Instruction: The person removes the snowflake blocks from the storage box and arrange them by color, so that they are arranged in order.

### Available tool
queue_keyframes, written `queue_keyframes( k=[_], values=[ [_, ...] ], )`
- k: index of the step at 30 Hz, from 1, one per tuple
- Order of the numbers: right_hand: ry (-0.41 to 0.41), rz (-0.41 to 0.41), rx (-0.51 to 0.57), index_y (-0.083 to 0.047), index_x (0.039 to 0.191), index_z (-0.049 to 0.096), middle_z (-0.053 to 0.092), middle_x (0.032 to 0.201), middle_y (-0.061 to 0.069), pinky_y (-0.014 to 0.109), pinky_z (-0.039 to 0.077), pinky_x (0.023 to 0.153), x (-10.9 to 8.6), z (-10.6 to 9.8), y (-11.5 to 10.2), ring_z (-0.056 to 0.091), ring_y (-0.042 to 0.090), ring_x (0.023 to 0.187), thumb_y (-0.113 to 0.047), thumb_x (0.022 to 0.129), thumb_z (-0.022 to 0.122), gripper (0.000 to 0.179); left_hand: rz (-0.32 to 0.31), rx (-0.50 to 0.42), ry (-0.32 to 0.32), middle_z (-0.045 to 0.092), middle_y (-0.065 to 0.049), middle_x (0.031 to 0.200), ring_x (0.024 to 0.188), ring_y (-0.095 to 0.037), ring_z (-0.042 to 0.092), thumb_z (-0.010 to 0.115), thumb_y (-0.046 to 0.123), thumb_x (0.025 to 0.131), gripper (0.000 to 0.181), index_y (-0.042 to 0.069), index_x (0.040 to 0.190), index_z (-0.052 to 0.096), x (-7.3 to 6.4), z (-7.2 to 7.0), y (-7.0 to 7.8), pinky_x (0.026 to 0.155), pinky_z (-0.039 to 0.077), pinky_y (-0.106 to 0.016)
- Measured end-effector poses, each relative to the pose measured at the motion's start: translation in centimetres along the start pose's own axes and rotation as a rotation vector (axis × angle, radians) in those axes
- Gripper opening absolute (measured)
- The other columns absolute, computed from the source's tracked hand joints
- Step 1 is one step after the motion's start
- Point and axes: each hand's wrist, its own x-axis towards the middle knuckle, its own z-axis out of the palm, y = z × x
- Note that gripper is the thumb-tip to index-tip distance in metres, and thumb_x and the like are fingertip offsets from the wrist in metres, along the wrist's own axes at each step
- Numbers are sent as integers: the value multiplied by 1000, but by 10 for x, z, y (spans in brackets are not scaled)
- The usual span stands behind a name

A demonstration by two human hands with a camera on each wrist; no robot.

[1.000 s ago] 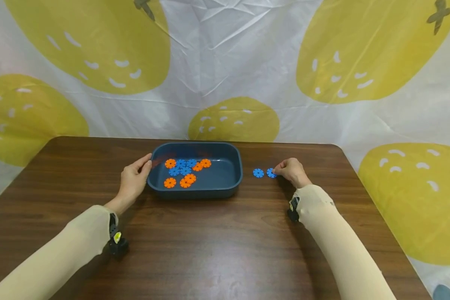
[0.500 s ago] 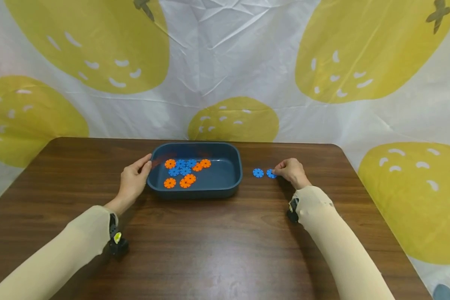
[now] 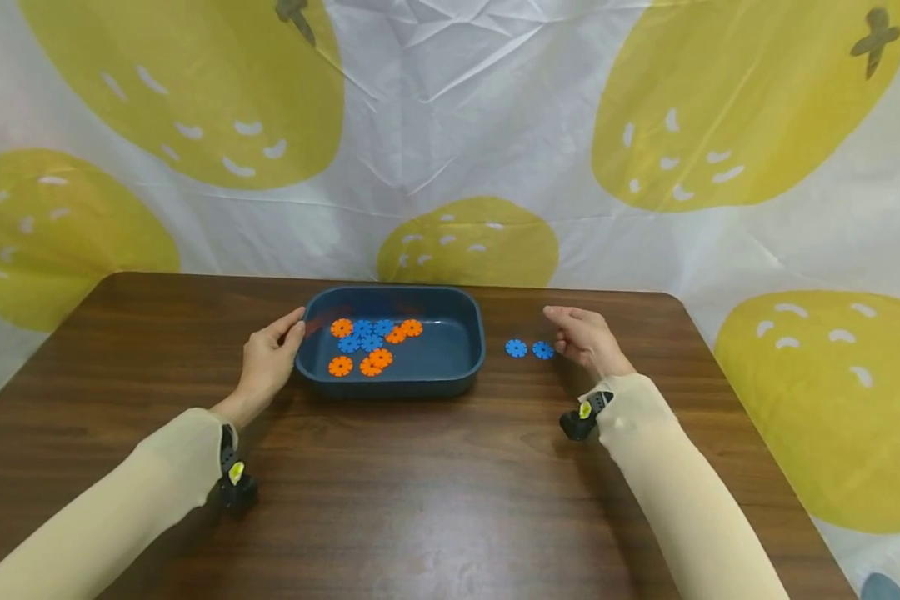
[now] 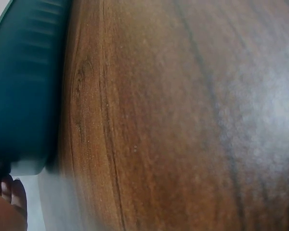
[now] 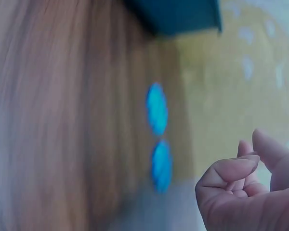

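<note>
My left hand (image 3: 268, 357) grips the left end of a dark blue-grey rectangular tray (image 3: 390, 388), thumb and fingers at its rim. In the left wrist view, fingertips (image 4: 18, 195) show at the tray's lower corner. Two blue notched discs, one (image 3: 516, 348) nearer the tray and one (image 3: 543, 350) nearer my right hand, lie flat side by side on the table. Just right of them, my right hand (image 3: 591, 342) hovers with loosely bent fingers and nothing between them. The right wrist view shows that hand (image 5: 245, 187) apart from both discs.
Inside the tray lie several blue discs (image 3: 371, 342) and several orange discs (image 3: 340, 366), some overlapping. A brown wooden table (image 3: 420, 483) carries everything. Behind its far edge hangs a white curtain (image 3: 450, 125) with large yellow fruit shapes.
My right hand has let go of the right-hand blue disc and lifted away, turning at the wrist. That disc stays beside the other. My left hand keeps its hold on the tray.
</note>
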Motion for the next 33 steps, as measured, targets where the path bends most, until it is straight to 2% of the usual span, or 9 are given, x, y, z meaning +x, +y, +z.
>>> queue_keyframes(
  k=[4, 9, 13, 16, 19, 21, 25, 27, 33],
  values=[
    [-43, -59, -1, -1, 115, 53, 47, 73, -4, 15, 38, 48, -4, 30, -14, 42, 3, 50, -20, 96, 55, 27, 2, -3, -2, 58, -20, 125, 79, -18, 60, 47, 24, 99, 41, 4, 134, 52, 1, -1, -1, 55, 38, -13],
    [-97, -100, 31, -1, 109, 57, 47, 77, -4, 17, 38, 49, -7, 78, -31, 41, 4, 51, -16, 94, 57, 21, 2, 1, -5, 59, -21, 124, 70, -5, 56, 47, 24, 99, 41, 4, 134, 52, 2, -3, -2, 54, 38, -15],
    [-135, -92, 33, 1, 104, 59, 46, 62, -5, 17, 39, 48, -4, 116, -35, 41, 5, 49, -13, 92, 60, 18, -3, -3, -12, 60, -21, 123, 61, 1, 50, 47, 24, 99, 41, 4, 135, 52, 3, -2, -2, 53, 38, -16],
    [-152, -50, 4, 3, 109, 61, 45, 58, -3, 19, 40, 49, 0, 139, -32, 41, 6, 48, -14, 91, 62, 24, 4, -1, -6, 60, -21, 123, 62, 5, 48, 47, 23, 99, 40, 3, 134, 52, 2, -2, -1, 53, 37, -16],
    [-154, -12, -35, 2, 113, 62, 47, 62, -2, 19, 41, 50, 4, 157, -28, 42, 8, 50, -16, 91, 63, 28, 9, 4, 6, 60, -20, 123, 68, -1, 52, 48, 22, 99, 39, 3, 133, 53, 1, -2, -1, 55, 37, -15],
    [-143, 5, -67, 0, 114, 64, 48, 64, -1, 19, 41, 50, 6, 166, -25, 42, 8, 50, -17, 90, 64, 30, 6, -2, 8, 60, -20, 123, 72, -12, 57, 48, 21, 99, 39, 3, 133, 53, 1, -1, -1, 54, 36, -16],
    [-118, 24, -128, -1, 113, 66, 49, 61, 0, 19, 41, 49, 12, 180, -19, 42, 8, 48, -17, 89, 66, 29, -8, -19, 0, 58, -20, 126, 91, -29, 63, 48, 21, 99, 39, 3, 134, 52, 2, 0, -1, 57, 38, -11],
    [-110, 26, -174, -1, 112, 67, 49, 59, 0, 20, 41, 50, 14, 185, -17, 42, 8, 48, -17, 89, 66, 28, -12, -21, -2, 57, -19, 127, 96, -31, 63, 47, 21, 99, 39, 4, 134, 52, 2, 0, -2, 58, 38, -10],
    [-105, 30, -247, 1, 108, 68, 57, 70, 5, 20, 37, 46, 18, 200, -14, 39, 8, 45, -15, 88, 66, 26, -2, 17, 17, 59, -18, 124, 83, -22, 61, 48, 22, 99, 39, 5, 133, 54, 3, 0, -4, 61, 42, -19]
  ],
)
